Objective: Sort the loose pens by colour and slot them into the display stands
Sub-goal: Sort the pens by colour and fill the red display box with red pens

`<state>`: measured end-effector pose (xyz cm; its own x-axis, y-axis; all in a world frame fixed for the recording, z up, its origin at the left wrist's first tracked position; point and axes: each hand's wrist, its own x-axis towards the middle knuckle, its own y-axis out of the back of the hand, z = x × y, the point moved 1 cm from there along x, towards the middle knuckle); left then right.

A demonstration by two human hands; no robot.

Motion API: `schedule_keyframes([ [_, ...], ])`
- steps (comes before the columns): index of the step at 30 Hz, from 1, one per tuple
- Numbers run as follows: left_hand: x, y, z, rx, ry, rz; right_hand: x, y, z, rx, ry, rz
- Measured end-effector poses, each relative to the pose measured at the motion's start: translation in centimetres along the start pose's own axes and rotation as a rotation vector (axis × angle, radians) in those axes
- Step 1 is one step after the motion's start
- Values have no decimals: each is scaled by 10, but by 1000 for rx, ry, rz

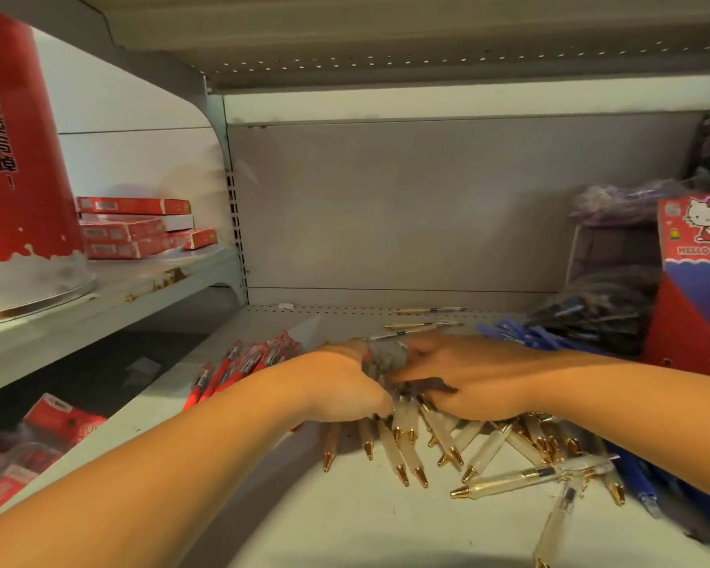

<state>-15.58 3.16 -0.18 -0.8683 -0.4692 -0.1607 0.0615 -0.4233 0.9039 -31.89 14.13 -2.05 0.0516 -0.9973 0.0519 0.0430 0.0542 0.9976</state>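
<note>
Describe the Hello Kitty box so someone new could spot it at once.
Go to the right end of the shelf, beyond the heap of blue pens. The box stands there, red and blue; it alone bears a white cartoon cat.

The pens [445,442] lie on the shelf [345,518], display stand [697,280] at right.

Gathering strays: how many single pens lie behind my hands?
3: farthest pen, middle pen just before it, nearest pen behind the right hand; clear pens gripped by it and the left hand may hide more.
</note>
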Motion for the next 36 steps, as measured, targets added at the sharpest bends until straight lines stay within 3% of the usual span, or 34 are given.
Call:
schedule_keyframes([
  [3, -9, 0, -5, -32, -25, -131, -9, 3, -2, 15, -15, -49],
  [7, -12, -10, -3, 20, -113, -177, -10, 6, -7, 1, -31, -125],
  [11, -12, -26, -2, 202, -139, -154, -5, 5, -13, 20, -40, -124],
  [21, -9, -8, -14, 33, -181, -65, 12, 0, -19, 40, -216, -118],
  [27, -15, 0, -21, 111, -284, -238, 20, -2, -19, 49, -276, -142],
  [32, -9, 1, -21, 259, -339, -54, 16, 6, -19, 50, -243, -134],
  [36, -10, 5, -21, 266, -346, -58, 17, 7, -22, -20, -211, -151],
])
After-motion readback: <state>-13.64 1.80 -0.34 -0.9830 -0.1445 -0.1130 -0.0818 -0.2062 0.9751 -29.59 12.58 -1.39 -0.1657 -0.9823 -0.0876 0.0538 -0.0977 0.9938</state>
